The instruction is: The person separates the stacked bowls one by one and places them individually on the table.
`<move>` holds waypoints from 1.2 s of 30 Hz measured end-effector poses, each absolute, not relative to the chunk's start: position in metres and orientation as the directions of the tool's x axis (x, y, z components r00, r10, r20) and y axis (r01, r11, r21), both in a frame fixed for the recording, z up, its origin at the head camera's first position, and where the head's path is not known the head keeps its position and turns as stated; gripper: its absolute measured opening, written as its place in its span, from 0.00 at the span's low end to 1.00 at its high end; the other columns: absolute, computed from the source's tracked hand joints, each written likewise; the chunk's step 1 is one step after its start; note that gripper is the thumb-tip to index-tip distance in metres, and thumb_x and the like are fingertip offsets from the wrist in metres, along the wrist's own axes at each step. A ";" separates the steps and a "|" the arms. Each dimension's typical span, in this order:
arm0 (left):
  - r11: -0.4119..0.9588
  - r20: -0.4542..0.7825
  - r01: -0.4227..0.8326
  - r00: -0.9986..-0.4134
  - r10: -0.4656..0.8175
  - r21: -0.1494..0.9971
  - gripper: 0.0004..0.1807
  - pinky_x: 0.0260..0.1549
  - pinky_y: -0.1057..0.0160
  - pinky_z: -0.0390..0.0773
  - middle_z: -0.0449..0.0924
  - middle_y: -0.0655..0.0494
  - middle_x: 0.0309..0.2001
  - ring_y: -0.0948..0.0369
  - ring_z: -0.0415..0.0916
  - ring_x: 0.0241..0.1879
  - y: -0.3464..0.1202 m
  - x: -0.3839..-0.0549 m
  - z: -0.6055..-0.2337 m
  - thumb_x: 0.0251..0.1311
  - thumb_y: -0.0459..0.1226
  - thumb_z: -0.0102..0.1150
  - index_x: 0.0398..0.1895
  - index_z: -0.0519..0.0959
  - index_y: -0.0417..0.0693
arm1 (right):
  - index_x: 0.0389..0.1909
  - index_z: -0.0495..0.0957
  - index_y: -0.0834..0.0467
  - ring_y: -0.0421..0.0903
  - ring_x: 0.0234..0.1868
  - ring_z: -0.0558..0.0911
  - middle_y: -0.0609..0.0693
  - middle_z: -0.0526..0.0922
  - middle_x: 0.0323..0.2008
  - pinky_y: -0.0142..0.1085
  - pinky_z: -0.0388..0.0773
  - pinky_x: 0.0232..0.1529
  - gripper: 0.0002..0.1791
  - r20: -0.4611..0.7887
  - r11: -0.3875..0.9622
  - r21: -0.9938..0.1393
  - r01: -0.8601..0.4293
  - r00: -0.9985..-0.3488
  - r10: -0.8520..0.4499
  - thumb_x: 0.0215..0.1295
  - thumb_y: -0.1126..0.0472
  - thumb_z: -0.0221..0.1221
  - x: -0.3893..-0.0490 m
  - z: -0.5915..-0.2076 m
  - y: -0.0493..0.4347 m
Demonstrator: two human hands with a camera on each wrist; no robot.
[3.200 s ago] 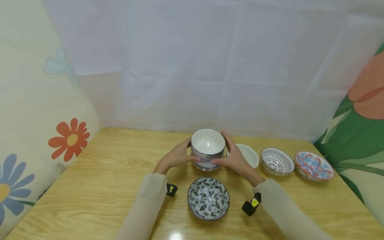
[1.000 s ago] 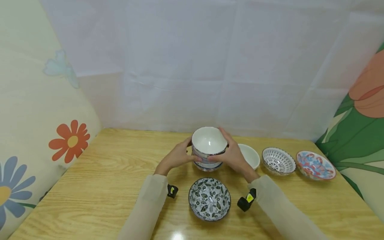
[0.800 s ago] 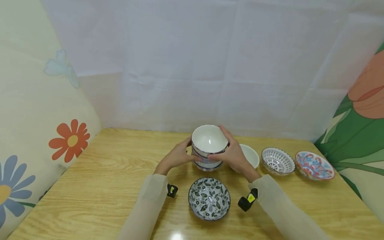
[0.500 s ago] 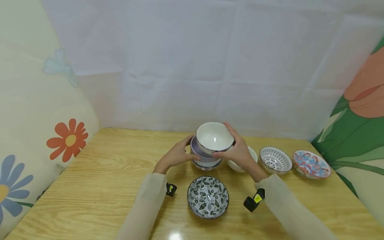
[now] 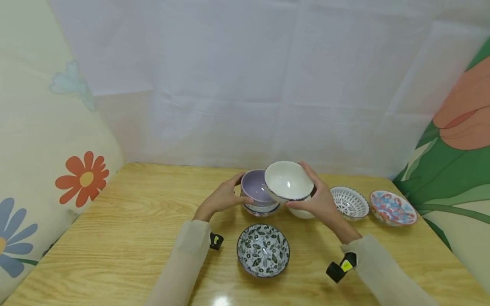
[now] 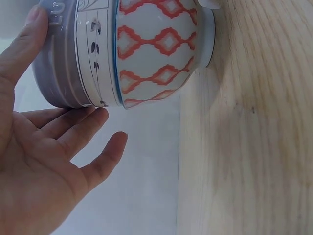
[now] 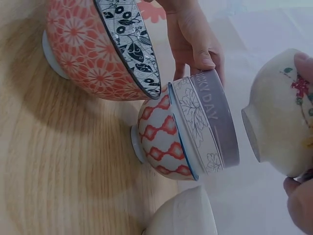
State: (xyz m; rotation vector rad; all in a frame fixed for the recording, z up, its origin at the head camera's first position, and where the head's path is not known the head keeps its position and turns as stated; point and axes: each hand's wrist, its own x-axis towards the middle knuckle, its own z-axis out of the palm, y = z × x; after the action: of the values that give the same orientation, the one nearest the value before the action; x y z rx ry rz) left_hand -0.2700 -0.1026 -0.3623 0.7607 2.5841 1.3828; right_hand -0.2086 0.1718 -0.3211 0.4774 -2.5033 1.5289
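Observation:
My right hand [image 5: 322, 203] grips a white bowl [image 5: 288, 180], thumb at the near side and fingers behind; small painted flowers show on its outside in the right wrist view. The bowl is in the air, right of a stack. On top of that stack sits a purple bowl [image 5: 250, 187] with raised lettering, held by my left hand [image 5: 222, 198] with the thumb at the rim and fingers around the far side. Beneath are a white leaf-drawn band [image 7: 193, 117] and a blue-rimmed bowl with red diamonds [image 7: 159, 142], its foot on the table.
In front of the stack stands a bowl with dark leaves inside [image 5: 263, 250]. A plain white bowl [image 5: 301, 213] is partly hidden behind the lifted one. Farther right are a black-and-white patterned bowl [image 5: 350, 204] and a red-and-blue one [image 5: 393, 208] on the wooden table [image 5: 153, 212].
My right hand has lifted the white bowl off the stack and carried it right, uncovering the purple bowl. The left hand has stayed beside the stack.

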 end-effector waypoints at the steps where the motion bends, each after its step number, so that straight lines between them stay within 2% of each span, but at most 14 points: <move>1: 0.459 0.131 0.374 -0.869 0.477 0.806 0.49 0.67 0.42 0.58 0.60 0.46 0.71 0.48 0.57 0.71 -0.103 -0.270 -0.362 0.49 0.46 0.72 0.73 0.55 0.48 | 0.75 0.51 0.53 0.60 0.70 0.60 0.56 0.52 0.74 0.56 0.64 0.65 0.60 0.303 0.436 -0.830 -0.348 -0.937 -0.172 0.41 0.64 0.76 -0.206 -0.321 0.174; 4: 0.456 0.132 0.376 -0.867 0.480 0.807 0.49 0.67 0.42 0.58 0.60 0.46 0.71 0.47 0.57 0.71 -0.102 -0.270 -0.362 0.49 0.46 0.72 0.73 0.55 0.48 | 0.74 0.52 0.53 0.60 0.68 0.62 0.57 0.54 0.73 0.53 0.66 0.63 0.60 0.311 0.447 -0.825 -0.347 -0.938 -0.155 0.40 0.66 0.76 -0.199 -0.322 0.180; 7: 0.462 0.130 0.374 -0.869 0.477 0.804 0.49 0.68 0.42 0.58 0.60 0.46 0.71 0.48 0.57 0.71 -0.103 -0.270 -0.362 0.49 0.45 0.72 0.73 0.55 0.48 | 0.74 0.52 0.52 0.58 0.68 0.63 0.56 0.55 0.73 0.38 0.70 0.61 0.60 0.321 0.456 -0.818 -0.351 -0.936 -0.145 0.40 0.67 0.76 -0.193 -0.324 0.187; 10: 0.461 0.132 0.374 -0.870 0.475 0.805 0.49 0.68 0.42 0.57 0.60 0.46 0.71 0.48 0.57 0.71 -0.103 -0.270 -0.362 0.49 0.45 0.72 0.73 0.55 0.49 | 0.75 0.51 0.50 0.57 0.67 0.64 0.55 0.55 0.73 0.23 0.69 0.55 0.60 0.321 0.458 -0.817 -0.350 -0.936 -0.143 0.40 0.67 0.76 -0.187 -0.327 0.193; 12: 0.458 0.133 0.374 -0.869 0.476 0.807 0.49 0.68 0.42 0.57 0.60 0.46 0.71 0.48 0.57 0.71 -0.103 -0.270 -0.362 0.49 0.45 0.72 0.73 0.55 0.49 | 0.75 0.51 0.50 0.58 0.67 0.64 0.56 0.54 0.74 0.17 0.67 0.52 0.60 0.320 0.459 -0.818 -0.347 -0.937 -0.138 0.40 0.66 0.75 -0.182 -0.329 0.196; 19: 0.446 0.124 0.368 -0.865 0.486 0.816 0.50 0.68 0.42 0.57 0.59 0.46 0.71 0.48 0.56 0.71 -0.103 -0.270 -0.363 0.49 0.46 0.72 0.73 0.55 0.50 | 0.75 0.50 0.54 0.60 0.65 0.64 0.60 0.51 0.74 0.17 0.70 0.51 0.60 0.335 0.387 -0.849 -0.360 -0.933 -0.134 0.41 0.72 0.73 -0.167 -0.339 0.205; 26: 0.457 0.116 0.360 -0.870 0.480 0.813 0.50 0.68 0.41 0.57 0.59 0.46 0.71 0.48 0.56 0.71 -0.103 -0.270 -0.362 0.49 0.46 0.71 0.74 0.54 0.49 | 0.74 0.50 0.57 0.31 0.60 0.66 0.61 0.54 0.72 0.16 0.70 0.53 0.60 0.380 0.340 -0.850 -0.403 -0.915 -0.133 0.39 0.77 0.72 -0.153 -0.351 0.212; 28: 0.455 0.114 0.358 -0.870 0.480 0.815 0.50 0.68 0.42 0.57 0.58 0.46 0.71 0.48 0.56 0.71 -0.103 -0.270 -0.361 0.50 0.46 0.71 0.74 0.54 0.48 | 0.74 0.50 0.58 0.27 0.60 0.66 0.56 0.57 0.72 0.16 0.69 0.53 0.60 0.396 0.326 -0.847 -0.420 -0.908 -0.140 0.38 0.78 0.71 -0.149 -0.355 0.214; 33: 0.447 0.111 0.353 -0.869 0.482 0.822 0.49 0.68 0.44 0.58 0.58 0.46 0.71 0.48 0.56 0.71 -0.103 -0.270 -0.361 0.50 0.46 0.71 0.73 0.55 0.48 | 0.74 0.50 0.60 0.27 0.59 0.68 0.41 0.62 0.69 0.16 0.69 0.53 0.61 0.406 0.311 -0.847 -0.431 -0.902 -0.145 0.37 0.79 0.71 -0.139 -0.365 0.219; 36: 0.447 0.106 0.346 -0.871 0.479 0.825 0.50 0.68 0.44 0.58 0.58 0.46 0.72 0.48 0.56 0.71 -0.103 -0.270 -0.361 0.50 0.46 0.71 0.73 0.55 0.48 | 0.74 0.49 0.60 0.25 0.59 0.67 0.39 0.61 0.69 0.16 0.67 0.54 0.61 0.388 0.321 -0.852 -0.413 -0.911 -0.139 0.36 0.79 0.71 -0.134 -0.372 0.222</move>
State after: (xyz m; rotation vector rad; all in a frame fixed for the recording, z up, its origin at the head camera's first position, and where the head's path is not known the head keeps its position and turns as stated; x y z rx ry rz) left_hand -0.2700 -0.1029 -0.3614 0.7316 2.5485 1.4016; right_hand -0.1336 0.2224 -0.3716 0.5010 -2.3440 1.6241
